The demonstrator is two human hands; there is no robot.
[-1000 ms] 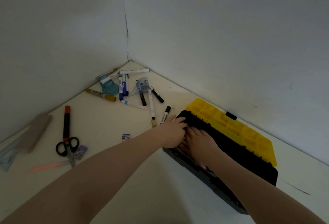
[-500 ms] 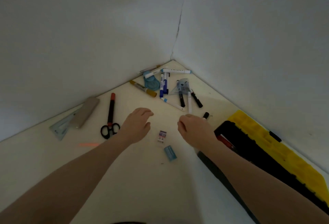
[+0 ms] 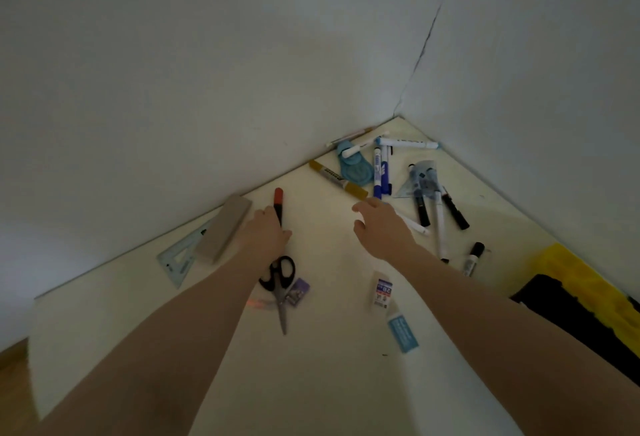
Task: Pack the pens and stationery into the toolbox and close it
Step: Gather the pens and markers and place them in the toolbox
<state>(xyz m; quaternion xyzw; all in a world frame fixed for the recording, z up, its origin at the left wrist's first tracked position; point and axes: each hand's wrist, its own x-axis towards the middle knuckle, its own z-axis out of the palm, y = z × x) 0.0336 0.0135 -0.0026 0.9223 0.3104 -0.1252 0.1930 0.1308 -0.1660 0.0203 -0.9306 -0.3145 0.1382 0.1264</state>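
Note:
My left hand [image 3: 266, 233] lies on a black marker with a red cap [image 3: 278, 197], fingers curled around its barrel. My right hand [image 3: 381, 228] hovers open with fingers spread, just short of a yellow-capped marker [image 3: 337, 179] and over a white pen [image 3: 414, 225]. Several blue, black and white markers [image 3: 381, 169] lie scattered in the table corner. Black scissors [image 3: 280, 280] rest beside my left forearm. The open black toolbox [image 3: 554, 300] with its yellow lid [image 3: 581, 283] sits at the right edge, partly cut off.
A grey block [image 3: 225, 228] and a clear set square [image 3: 176, 259] lie by the left wall. A 2B lead box [image 3: 382, 292], a blue eraser [image 3: 401, 331] and a small purple box [image 3: 298, 292] sit between my arms. The table's left edge [image 3: 34, 349] drops to wooden floor.
Both hands left the toolbox and moved left and forward over the table. My left hand reached the red-capped marker; my right hand moved toward the marker pile. The view swung left.

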